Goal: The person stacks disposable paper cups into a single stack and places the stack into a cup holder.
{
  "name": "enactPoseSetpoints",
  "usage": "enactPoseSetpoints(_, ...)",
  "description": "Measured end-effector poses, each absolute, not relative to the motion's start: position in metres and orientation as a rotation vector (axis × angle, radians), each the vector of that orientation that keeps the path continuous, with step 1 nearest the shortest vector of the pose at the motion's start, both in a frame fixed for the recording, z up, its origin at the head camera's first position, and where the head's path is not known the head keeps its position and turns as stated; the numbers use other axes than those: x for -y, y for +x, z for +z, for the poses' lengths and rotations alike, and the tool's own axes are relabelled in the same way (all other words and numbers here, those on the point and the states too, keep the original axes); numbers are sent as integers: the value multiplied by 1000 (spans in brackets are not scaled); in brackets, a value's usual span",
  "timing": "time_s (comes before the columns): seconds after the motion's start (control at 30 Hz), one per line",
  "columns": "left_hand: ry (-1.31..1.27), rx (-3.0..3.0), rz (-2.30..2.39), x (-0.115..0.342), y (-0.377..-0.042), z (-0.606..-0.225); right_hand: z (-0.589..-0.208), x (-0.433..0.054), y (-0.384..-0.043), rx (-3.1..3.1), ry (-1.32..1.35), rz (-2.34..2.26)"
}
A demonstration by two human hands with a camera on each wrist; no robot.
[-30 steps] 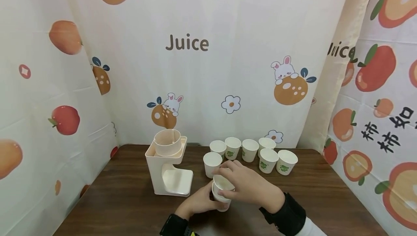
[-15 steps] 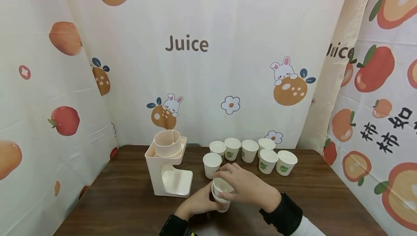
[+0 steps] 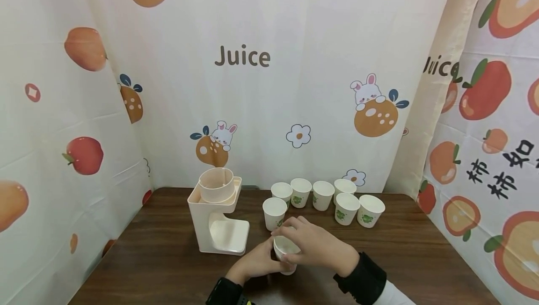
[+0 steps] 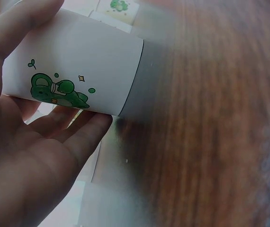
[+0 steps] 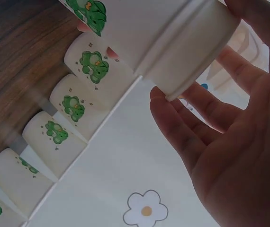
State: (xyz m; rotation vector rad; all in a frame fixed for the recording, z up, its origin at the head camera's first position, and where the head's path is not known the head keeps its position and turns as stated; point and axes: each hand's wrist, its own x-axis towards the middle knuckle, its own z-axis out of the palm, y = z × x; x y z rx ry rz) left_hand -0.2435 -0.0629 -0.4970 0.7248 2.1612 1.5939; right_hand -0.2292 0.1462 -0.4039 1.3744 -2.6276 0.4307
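Observation:
My left hand (image 3: 257, 262) grips a white paper cup (image 4: 92, 52) with a green cartoon print around its side, low over the dark table. Inside its mouth sits a second paper cup (image 5: 192, 54), whose rim end sticks out above the first cup's rim in the right wrist view. My right hand (image 3: 315, 244) holds this upper cup near its rim, thumb on one side and fingers on the other. Most of the upper cup's body is hidden inside the lower one. Just behind the hands stands another paper cup (image 3: 274, 211).
Several more paper cups stand upright in a loose cluster at the back, among them a front one (image 3: 347, 209) and a rightmost one (image 3: 370, 211). A cream-coloured machine (image 3: 202, 223) with a round top opening stands to the left on the wooden table (image 3: 160, 249). Printed curtains surround it.
My right hand has moved slightly down and left, and the upper cup sits deeper in the lower one. My left hand keeps its hold in about the same place.

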Motion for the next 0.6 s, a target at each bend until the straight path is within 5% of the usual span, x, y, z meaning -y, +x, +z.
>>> enactPoseSetpoints(0.6,821,-2144,1606,63,-243,-496,-409,-146,-233,2688,1381,386)
